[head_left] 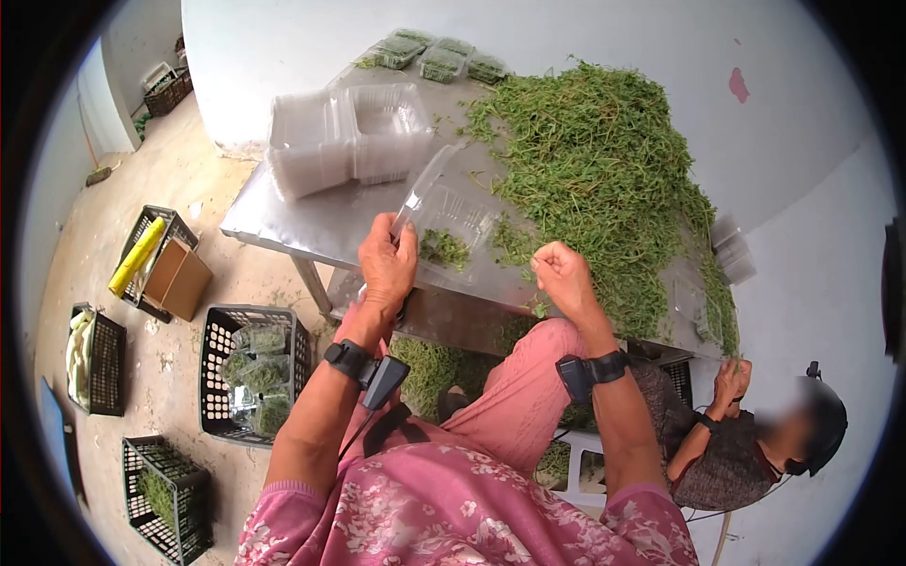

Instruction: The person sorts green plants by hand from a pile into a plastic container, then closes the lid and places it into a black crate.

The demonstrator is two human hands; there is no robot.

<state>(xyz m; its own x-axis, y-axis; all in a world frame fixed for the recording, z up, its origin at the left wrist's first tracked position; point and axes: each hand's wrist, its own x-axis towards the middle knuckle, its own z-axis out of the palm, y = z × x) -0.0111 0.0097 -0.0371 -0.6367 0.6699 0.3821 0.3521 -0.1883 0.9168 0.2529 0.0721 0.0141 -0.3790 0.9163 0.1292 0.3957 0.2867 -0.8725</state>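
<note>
While left hand [388, 261] pinches it, right hand [564, 275] curled, clear box [462, 217] points lengthwise away.

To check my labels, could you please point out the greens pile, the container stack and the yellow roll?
Greens pile [604, 174], head view, middle.
Container stack [311, 168], head view, near side.
Yellow roll [137, 257], head view, middle.

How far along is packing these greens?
Filled clear plastic boxes in the black plastic crate look done. Underway: an open clear plastic box with a few greens, in the left hand. Remaining: the large loose green heap and stacked empty clear boxes.
</note>
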